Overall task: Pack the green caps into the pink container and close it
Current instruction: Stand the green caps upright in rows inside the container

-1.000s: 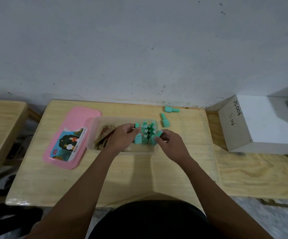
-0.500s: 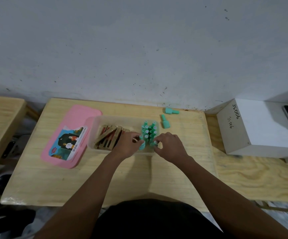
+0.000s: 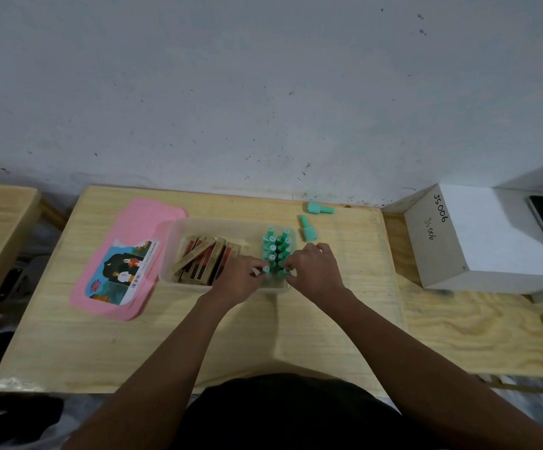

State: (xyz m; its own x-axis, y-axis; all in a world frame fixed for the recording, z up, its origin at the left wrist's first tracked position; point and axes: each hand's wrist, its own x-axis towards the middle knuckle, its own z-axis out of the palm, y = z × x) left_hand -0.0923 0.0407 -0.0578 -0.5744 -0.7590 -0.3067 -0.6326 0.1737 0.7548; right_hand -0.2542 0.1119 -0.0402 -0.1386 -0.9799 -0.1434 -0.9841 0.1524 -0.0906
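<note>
Fingertips of the left hand (image 3: 241, 278) pinch the near-left cap (image 3: 266, 270), and those of the right hand (image 3: 316, 271) pinch the near-right cap (image 3: 287, 271). Both caps stand at the front of the upright green caps (image 3: 276, 246) packed into the right end of the pink container (image 3: 228, 223). Gold-and-red sticks (image 3: 202, 261) fill its left part. Two loose caps (image 3: 308, 227) lie just beyond it on the wooden table (image 3: 101, 345). The pink lid (image 3: 140, 219) rests to the left and a white box (image 3: 491, 241) to the right, below a speckled wall (image 3: 263, 92).
</note>
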